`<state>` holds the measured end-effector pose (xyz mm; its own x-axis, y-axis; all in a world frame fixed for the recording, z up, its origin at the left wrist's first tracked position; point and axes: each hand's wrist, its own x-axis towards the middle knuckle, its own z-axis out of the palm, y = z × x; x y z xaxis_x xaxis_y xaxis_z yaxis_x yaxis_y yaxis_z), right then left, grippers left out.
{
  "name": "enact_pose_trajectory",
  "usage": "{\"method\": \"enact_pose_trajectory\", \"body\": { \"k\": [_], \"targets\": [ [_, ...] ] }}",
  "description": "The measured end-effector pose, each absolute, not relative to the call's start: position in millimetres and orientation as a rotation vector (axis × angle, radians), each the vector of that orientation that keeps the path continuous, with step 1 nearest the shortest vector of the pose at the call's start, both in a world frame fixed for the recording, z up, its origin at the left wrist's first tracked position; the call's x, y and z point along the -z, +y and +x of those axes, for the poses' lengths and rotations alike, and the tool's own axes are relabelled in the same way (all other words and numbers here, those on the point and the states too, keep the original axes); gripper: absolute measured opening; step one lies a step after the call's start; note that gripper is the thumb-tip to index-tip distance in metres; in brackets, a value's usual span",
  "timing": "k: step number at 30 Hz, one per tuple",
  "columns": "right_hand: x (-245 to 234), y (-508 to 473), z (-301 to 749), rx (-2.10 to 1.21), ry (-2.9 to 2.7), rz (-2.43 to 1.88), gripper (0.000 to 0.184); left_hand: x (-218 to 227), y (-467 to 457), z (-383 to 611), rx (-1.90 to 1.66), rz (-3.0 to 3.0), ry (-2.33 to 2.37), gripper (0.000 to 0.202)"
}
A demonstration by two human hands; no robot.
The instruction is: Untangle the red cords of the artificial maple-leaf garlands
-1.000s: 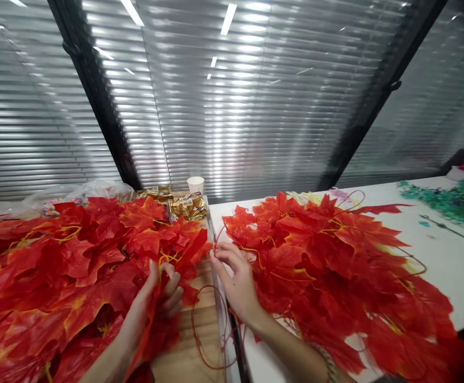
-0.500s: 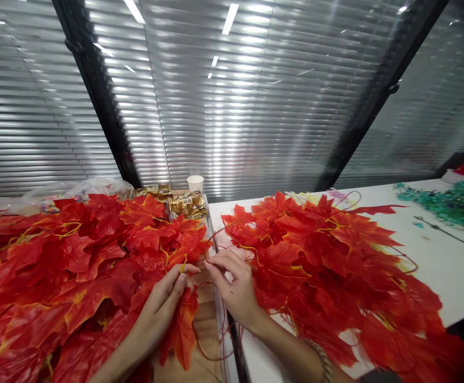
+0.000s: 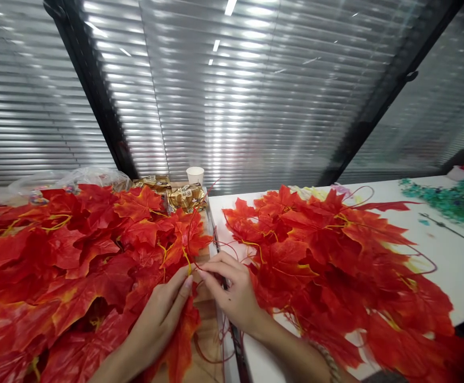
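At the near edge, a slack loop of red cord (image 3: 210, 361) lies over the brown counter (image 3: 212, 324). Just above, a red leaf (image 3: 182, 340) hangs beneath the left hand (image 3: 162, 306), which pinches its yellow stem (image 3: 188, 259) between thumb and forefinger. The right hand (image 3: 232, 287), just beside it, has thumb and fingertip together, apparently on the cord next to that stem; the exact contact is too small to tell.

The leaf looks light, thin and floppy, its glossy face perhaps a little slippery, so the stem seems the surest hold; gripping the blade could crease it. The cord looks fine and limp, best pinched close to the stem.

To either side spread a left leaf pile (image 3: 56, 255) and a right leaf pile (image 3: 296, 255), the latter on a white counter (image 3: 455, 287). Farther back sit gold packets (image 3: 186, 198), a paper cup (image 3: 195, 175) and a teal tangle (image 3: 451, 201), with blinds (image 3: 235, 117) behind.
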<state>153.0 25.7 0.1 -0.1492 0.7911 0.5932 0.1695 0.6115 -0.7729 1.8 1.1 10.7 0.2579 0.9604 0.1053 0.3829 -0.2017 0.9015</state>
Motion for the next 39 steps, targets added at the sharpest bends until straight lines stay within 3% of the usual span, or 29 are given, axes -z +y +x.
{"method": "enact_pose_trajectory", "body": {
  "k": [16, 23, 35, 39],
  "targets": [
    [4.3, 27.1, 152.8, -0.624, -1.744, -0.784, 0.014, -6.5, 4.8, -1.7, -0.737, 2.038, 1.345, 0.04],
    [7.3, 26.9, 151.9, -0.615, -1.738, -0.816, 0.012, -3.8, 2.2, -1.3, -0.669, 2.13, 1.479, 0.032],
    [6.8, 25.2, 151.4, -0.605, -1.767, -0.802, 0.014, -8.2, 6.3, 2.8, -0.994, 1.669, 1.286, 0.024],
    [6.2, 25.6, 151.6, -0.601, -1.722, -0.811, 0.014, -5.5, 7.8, 0.7, -1.039, 1.434, 1.241, 0.032]
  ]
}}
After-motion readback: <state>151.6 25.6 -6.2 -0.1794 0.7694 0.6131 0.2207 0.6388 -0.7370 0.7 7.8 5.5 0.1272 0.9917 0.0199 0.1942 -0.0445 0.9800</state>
